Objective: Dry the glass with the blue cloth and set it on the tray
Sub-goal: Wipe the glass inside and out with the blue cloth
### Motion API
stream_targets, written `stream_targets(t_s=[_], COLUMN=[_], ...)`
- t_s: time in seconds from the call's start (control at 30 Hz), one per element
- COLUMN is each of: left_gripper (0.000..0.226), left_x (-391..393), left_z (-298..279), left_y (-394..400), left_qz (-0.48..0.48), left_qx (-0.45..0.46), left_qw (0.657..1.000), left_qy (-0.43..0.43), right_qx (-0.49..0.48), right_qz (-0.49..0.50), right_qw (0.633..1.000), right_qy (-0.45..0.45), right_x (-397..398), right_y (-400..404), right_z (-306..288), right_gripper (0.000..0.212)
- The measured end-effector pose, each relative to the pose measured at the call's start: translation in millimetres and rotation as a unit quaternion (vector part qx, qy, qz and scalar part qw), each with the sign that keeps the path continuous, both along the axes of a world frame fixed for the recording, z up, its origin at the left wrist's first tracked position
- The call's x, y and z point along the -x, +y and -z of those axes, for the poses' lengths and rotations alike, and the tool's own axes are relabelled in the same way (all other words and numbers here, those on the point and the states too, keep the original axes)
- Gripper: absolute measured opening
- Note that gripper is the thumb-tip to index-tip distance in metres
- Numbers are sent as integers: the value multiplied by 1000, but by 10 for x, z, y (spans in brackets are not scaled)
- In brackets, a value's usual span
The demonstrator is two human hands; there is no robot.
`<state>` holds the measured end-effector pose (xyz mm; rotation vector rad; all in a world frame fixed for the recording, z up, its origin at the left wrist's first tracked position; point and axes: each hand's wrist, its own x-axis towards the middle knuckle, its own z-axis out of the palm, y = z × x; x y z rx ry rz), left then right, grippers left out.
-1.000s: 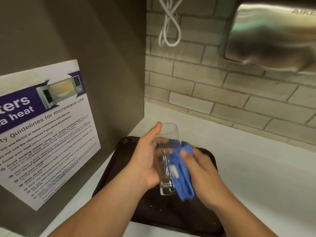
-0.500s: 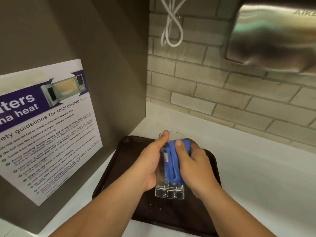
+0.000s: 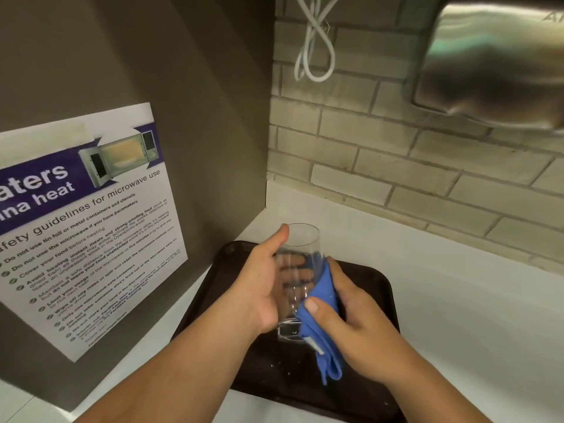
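A tall clear glass (image 3: 300, 248) is held upright over the dark brown tray (image 3: 374, 288). My left hand (image 3: 259, 288) wraps around its left side, thumb up near the rim. My right hand (image 3: 360, 328) presses a folded blue cloth (image 3: 325, 328) against the glass's lower right side, thumb on top of the cloth. The cloth's loose end hangs below the glass base. Whether the glass base touches the tray is hidden by my hands.
The tray lies on a white counter (image 3: 457, 315) in a corner. A grey panel with a microwave safety poster (image 3: 91, 227) stands to the left. A brick wall (image 3: 396, 166) is behind, with a white cable (image 3: 314, 47) and a steel hand dryer (image 3: 494, 62) above.
My right hand slid the cloth from high on the glass front down to its lower right side. The glass's upper part is now bare. My left hand kept its grip.
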<state>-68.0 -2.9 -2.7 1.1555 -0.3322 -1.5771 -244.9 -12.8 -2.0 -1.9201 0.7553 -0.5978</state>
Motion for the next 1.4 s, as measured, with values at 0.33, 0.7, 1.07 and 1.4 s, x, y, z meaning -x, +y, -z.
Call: stream_targets(t_s=[0.33,0.7,1.07,1.4], left_gripper=[74,77,69,75], left_x=[111,158,122,232], left_z=[-40,-33,-27,-64], left_y=[66,119,39,157], left_qz=[38,31,72,52], left_qx=[72,62,70,82], left_qw=[996,997,995,994], left_qy=[26,19,-6,49], right_qx=[-113,-90,29,-111], right_qz=[228,236,207,168], right_qw=[961,962,974,972], right_qy=[-106,-103,-91,-125], right_x=[-336,-302,-211,-269], right_y=[-209,-249,-53,-191], right_z=[-113,-119,-187,-176], right_gripper=[37,35,28,23])
